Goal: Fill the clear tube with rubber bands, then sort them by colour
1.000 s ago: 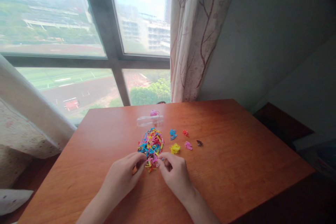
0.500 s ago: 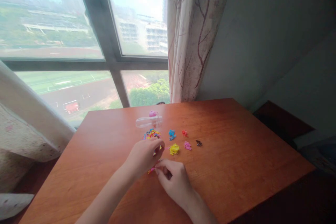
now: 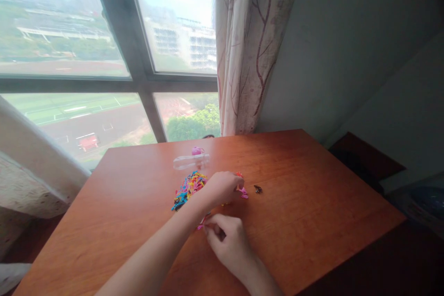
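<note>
My left hand [image 3: 224, 187] reaches across the table with its fingers bent down to the small pile of pink rubber bands [image 3: 244, 193]; a bit of pink shows at its fingertips. My right hand [image 3: 227, 238] rests nearer to me, thumb and forefinger pinched on a few rubber bands [image 3: 200, 227], of which a pink end sticks out. Left of my left hand lies a large mixed heap of coloured rubber bands [image 3: 189, 189], partly under the forearm. Red bands [image 3: 239, 174] peek out behind the fingers. The yellow pile is almost fully hidden, and the blue one cannot be seen.
A small dark pile [image 3: 258, 189] lies to the right on the brown wooden table [image 3: 312, 203]. At the back are a clear plastic container [image 3: 190, 162] and a purple cap-like piece [image 3: 197, 151]. Window and curtain [image 3: 249, 55] stand beyond the table's far edge.
My left hand has moved right, from beside the mixed heap to the pink pile, now covering the blue and yellow piles. My right hand keeps its pinch in nearly the same place.
</note>
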Demonstrator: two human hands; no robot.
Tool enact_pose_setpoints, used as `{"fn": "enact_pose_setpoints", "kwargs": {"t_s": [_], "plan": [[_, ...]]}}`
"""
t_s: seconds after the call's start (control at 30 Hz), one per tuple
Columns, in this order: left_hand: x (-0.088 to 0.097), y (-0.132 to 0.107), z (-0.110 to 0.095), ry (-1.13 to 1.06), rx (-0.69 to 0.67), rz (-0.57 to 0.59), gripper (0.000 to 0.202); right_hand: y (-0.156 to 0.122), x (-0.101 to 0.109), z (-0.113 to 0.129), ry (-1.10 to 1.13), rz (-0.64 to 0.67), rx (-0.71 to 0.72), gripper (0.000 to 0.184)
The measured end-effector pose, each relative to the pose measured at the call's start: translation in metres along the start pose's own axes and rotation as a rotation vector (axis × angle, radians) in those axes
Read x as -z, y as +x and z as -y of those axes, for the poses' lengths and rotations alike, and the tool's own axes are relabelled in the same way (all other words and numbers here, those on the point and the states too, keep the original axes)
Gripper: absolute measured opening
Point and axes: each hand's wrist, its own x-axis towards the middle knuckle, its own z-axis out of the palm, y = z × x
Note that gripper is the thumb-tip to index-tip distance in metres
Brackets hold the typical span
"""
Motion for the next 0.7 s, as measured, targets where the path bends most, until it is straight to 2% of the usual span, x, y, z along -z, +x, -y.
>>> {"fn": "enact_pose_setpoints", "kwargs": {"t_s": [0.17,0.3,0.4,0.57,0.7], "plan": [[0.013,-0.022,0.011,-0.038,0.025,-0.073,0.012,0.001,0.001,0.0,0.053,-0.062,-0.045,0.013],[0.03,-0.058,0.018,-0.063,0.073,-0.144,0.019,0.003,0.002,-0.001,0.122,-0.112,-0.1,0.012],[0.034,-0.088,0.023,-0.124,0.114,-0.21,0.017,0.005,0.003,0.0,0.172,-0.11,-0.143,0.013],[0.017,-0.128,0.03,-0.28,0.214,-0.314,0.02,0.006,0.002,0.0,0.219,-0.101,-0.173,0.015],[-0.002,-0.146,0.032,-0.339,0.272,-0.328,0.023,0.005,0.002,-0.002,0.214,-0.096,-0.189,0.016]]}}
